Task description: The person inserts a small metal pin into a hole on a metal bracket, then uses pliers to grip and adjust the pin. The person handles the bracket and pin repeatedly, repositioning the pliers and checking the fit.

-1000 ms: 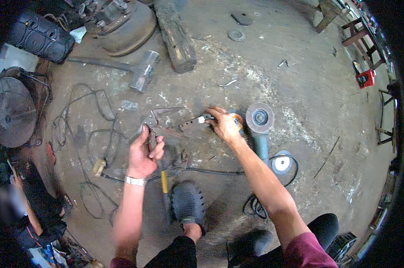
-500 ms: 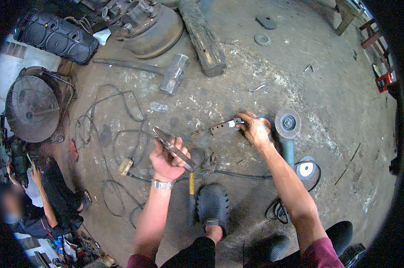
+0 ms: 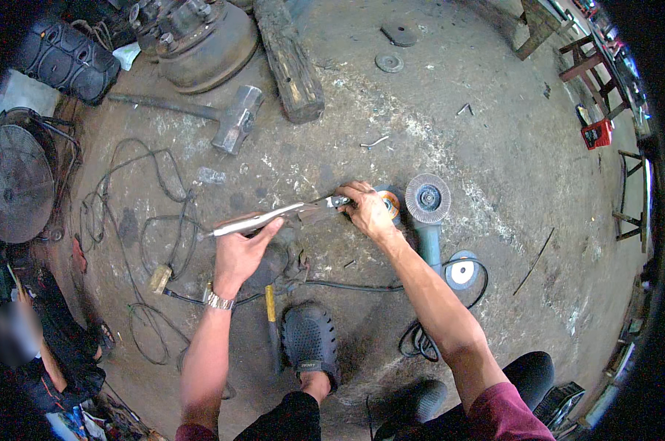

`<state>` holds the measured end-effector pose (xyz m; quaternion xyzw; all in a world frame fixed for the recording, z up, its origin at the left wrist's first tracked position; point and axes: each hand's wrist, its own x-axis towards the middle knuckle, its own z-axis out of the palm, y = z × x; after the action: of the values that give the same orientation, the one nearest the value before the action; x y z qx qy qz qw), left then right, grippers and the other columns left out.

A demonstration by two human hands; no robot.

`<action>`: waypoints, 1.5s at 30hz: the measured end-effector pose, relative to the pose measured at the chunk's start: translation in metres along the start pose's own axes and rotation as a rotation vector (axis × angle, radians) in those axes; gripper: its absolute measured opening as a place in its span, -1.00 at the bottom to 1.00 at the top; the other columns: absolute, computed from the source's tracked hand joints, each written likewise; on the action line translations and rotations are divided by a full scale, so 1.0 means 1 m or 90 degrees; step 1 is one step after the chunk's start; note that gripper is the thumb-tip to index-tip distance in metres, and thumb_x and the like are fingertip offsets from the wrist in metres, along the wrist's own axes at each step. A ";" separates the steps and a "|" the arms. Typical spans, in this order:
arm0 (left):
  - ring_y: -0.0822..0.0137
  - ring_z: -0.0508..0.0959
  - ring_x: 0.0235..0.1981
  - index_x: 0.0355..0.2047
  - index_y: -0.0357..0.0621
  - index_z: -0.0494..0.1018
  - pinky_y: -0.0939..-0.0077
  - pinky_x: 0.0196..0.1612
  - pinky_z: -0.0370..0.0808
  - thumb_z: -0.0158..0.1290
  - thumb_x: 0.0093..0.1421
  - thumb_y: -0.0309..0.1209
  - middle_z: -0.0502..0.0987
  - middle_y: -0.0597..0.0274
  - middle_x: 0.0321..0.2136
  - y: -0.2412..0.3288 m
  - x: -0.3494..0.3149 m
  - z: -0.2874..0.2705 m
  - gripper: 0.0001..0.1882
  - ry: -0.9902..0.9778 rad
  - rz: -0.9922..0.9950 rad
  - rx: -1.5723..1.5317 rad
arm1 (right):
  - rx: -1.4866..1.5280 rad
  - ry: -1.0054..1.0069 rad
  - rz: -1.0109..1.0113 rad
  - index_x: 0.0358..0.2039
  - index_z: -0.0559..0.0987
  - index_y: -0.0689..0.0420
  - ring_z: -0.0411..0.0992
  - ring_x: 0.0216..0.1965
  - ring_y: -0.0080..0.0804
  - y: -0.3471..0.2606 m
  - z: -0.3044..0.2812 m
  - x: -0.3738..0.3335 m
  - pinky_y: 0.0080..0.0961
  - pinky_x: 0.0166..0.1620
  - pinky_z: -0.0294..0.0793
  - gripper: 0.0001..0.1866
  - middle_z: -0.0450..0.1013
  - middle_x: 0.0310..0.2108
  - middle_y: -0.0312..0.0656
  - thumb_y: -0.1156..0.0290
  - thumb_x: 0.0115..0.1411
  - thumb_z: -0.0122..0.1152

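My left hand (image 3: 238, 257), with a metal watch on its wrist, is closed on a long shiny metal bar (image 3: 262, 219) that narrows to the right. Its tip reaches close to a small metal piece (image 3: 337, 201) pinched in the fingers of my right hand (image 3: 369, 212). Motion blur hides whether the two pieces touch, and their exact kind is unclear. Just past my right hand lies an orange-centred disc (image 3: 389, 206), partly covered by it. An angle grinder (image 3: 428, 242) with a flap disc (image 3: 428, 198) rests on the floor to the right.
A yellow-and-dark-handled tool (image 3: 272, 323) lies beside my shoe (image 3: 309, 338). A black cable (image 3: 347, 285) crosses the floor; a white-centred disc (image 3: 462, 270) lies near it. Farther off are a sledgehammer (image 3: 238, 121), a wooden beam (image 3: 292, 66) and a fan (image 3: 16, 180). Another person (image 3: 45, 353) sits at left.
My left hand has turned over, and its metal bar now points right toward the right hand. The brown holed strip seen at my right fingers is now blurred. The view has shifted right.
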<state>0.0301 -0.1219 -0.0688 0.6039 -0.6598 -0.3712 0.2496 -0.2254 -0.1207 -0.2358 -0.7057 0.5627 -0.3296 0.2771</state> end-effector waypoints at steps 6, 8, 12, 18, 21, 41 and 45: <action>0.54 0.56 -0.39 -0.26 -0.31 0.64 0.58 -0.31 0.47 0.30 0.19 -0.24 0.67 0.27 -0.41 -0.005 0.006 0.008 -0.68 -0.007 -0.098 -0.106 | -0.015 -0.030 0.044 -0.12 0.58 0.18 0.42 -0.01 0.03 0.000 0.000 0.003 -0.14 0.09 0.38 -0.60 0.51 -0.10 -0.06 0.54 -0.05 0.35; 0.56 0.52 -0.43 -0.27 -0.29 0.64 0.60 -0.37 0.44 0.29 0.20 -0.21 0.65 0.29 -0.43 -0.009 0.009 0.006 -0.67 0.021 -0.110 -0.123 | -0.001 -0.019 0.036 -0.12 0.58 0.18 0.42 -0.01 0.03 0.000 0.000 0.003 -0.13 0.09 0.38 -0.60 0.51 -0.10 -0.05 0.54 -0.05 0.35; 0.63 0.38 -0.56 -0.23 -0.24 0.64 0.63 -0.50 0.31 0.28 0.21 -0.19 0.62 0.31 -0.48 -0.017 0.013 -0.001 -0.67 0.001 -0.245 -0.208 | -0.015 -0.041 0.037 -0.11 0.59 0.17 0.42 0.01 0.03 0.001 -0.001 0.005 -0.13 0.11 0.37 -0.58 0.51 -0.09 -0.05 0.52 -0.07 0.38; 0.57 0.36 -0.42 0.22 -0.17 0.34 0.64 -0.45 0.27 -0.13 0.37 0.16 0.55 0.23 -0.12 -0.027 -0.001 -0.011 -0.31 -0.210 -0.186 -0.550 | -0.068 -0.098 0.003 0.06 0.54 0.13 0.37 0.14 0.00 -0.004 -0.009 0.010 -0.17 0.24 0.30 -0.40 0.47 0.05 -0.03 0.52 -0.09 0.40; 0.47 0.41 -0.30 0.31 -0.12 0.22 0.56 -0.32 0.36 -0.02 0.35 0.07 0.44 0.20 0.03 -0.028 -0.016 -0.011 -0.30 -0.242 -0.143 -0.702 | -0.069 -0.037 -0.029 0.15 0.47 0.13 0.30 0.21 0.02 -0.011 -0.015 0.000 -0.18 0.29 0.26 -0.32 0.38 0.16 -0.01 0.55 -0.08 0.39; 0.33 0.45 -0.13 0.18 -0.18 0.24 0.45 -0.02 0.40 0.16 -0.13 -0.63 0.40 0.18 -0.09 -0.009 -0.099 0.018 -0.23 -0.193 -0.138 -0.667 | -0.034 0.101 0.297 0.12 0.35 0.29 0.28 0.11 0.32 -0.029 0.019 -0.076 -0.01 0.18 0.33 -0.33 0.22 0.11 0.33 0.67 -0.09 0.24; 0.13 0.55 -0.06 0.16 -0.29 0.24 0.26 0.11 0.45 -0.06 -0.18 -0.74 0.47 0.10 -0.12 -0.011 -0.105 0.020 -0.25 -0.222 -0.203 -0.625 | -0.044 0.065 0.312 0.16 0.34 0.27 0.30 0.11 0.35 -0.021 0.016 -0.071 -0.03 0.19 0.36 -0.30 0.18 0.15 0.38 0.68 -0.06 0.27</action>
<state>0.0368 -0.0145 -0.0767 0.4383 -0.3409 -0.7633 0.3301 -0.2110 -0.0464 -0.2402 -0.5396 0.7414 -0.2684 0.2952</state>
